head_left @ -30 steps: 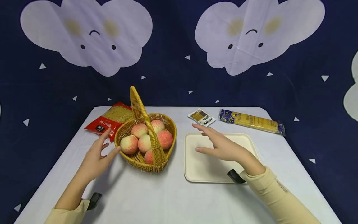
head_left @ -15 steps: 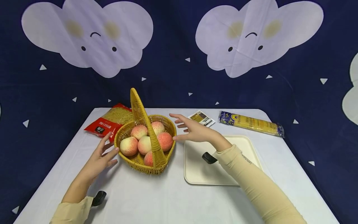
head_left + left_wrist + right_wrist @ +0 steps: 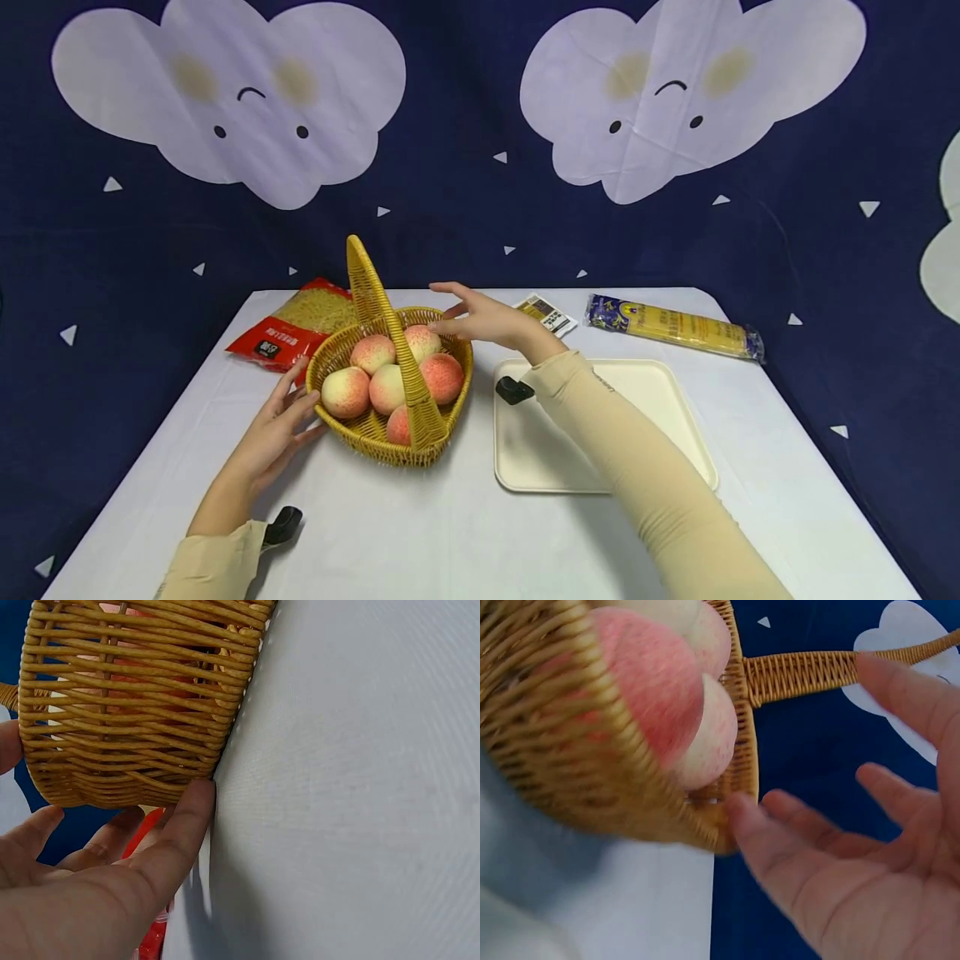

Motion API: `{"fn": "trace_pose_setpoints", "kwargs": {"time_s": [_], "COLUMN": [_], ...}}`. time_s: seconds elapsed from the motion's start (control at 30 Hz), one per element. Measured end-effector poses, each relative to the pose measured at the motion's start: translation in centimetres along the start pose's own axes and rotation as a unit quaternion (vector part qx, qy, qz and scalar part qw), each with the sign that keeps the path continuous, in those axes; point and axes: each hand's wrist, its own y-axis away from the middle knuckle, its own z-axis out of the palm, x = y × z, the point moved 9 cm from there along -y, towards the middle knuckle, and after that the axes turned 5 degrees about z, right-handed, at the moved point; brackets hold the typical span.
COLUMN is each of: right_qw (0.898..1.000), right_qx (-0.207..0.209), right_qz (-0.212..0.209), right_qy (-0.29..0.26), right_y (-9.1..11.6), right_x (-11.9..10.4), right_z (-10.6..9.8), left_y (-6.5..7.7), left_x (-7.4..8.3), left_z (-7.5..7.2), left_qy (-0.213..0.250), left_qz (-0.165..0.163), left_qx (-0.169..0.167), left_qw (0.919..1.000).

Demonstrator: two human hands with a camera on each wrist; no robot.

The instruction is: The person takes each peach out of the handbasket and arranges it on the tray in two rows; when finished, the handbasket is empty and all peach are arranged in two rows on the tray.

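A heart-shaped wicker basket (image 3: pixel 367 446) with a tall arched handle (image 3: pixel 377 292) stands left of centre, holding several pink and cream peaches (image 3: pixel 346 392). At its left side is my left hand (image 3: pixel 262 437), fingers spread. The left wrist view shows its fingertips (image 3: pixel 196 796) against the woven wall (image 3: pixel 142 776), low down near the tablecloth, with the thumb up by the rim. My right hand (image 3: pixel 487 321) reaches over the far right rim, fingers loosely extended. In the right wrist view its fingertips (image 3: pixel 744 814) are right at the basket rim, close to the peaches.
Behind the basket on the left lies a red bag of pasta (image 3: pixel 292 325). A cream tray (image 3: pixel 660 417) sits right of the basket, under the right forearm. Farther back are a small white-and-brown packet (image 3: pixel 547 317) and a long yellow-and-blue packet (image 3: pixel 675 327).
My right hand has moved left from above the tray to the basket's far right rim. The left hand has shifted slightly right, up against the basket. The basket has stayed in place.
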Motion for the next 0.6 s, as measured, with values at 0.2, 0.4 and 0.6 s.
{"fn": "trace_pose_setpoints", "kwargs": {"time_s": [0.2, 0.4, 0.6], "right_qw": [0.998, 0.992, 0.989], "right_qx": [-0.014, -0.04, -0.048], "right_qz": [0.056, 0.111, 0.14], "right_qy": [-0.036, -0.048, -0.023], "right_y": [-1.6, -2.5, -3.5], "right_x": [-0.3, 0.2, 0.7], "right_z": [1.5, 3.1, 3.9], "left_y": [-0.2, -0.1, -0.1], "left_x": [-0.4, -0.6, -0.8], "left_z": [-0.2, -0.2, -0.2], "left_qy": [0.013, 0.014, 0.013], "left_qz": [-0.002, -0.003, -0.001], "left_qx": [0.012, 0.023, 0.028], "left_qw": [0.9998, 0.9996, 0.9995]}}
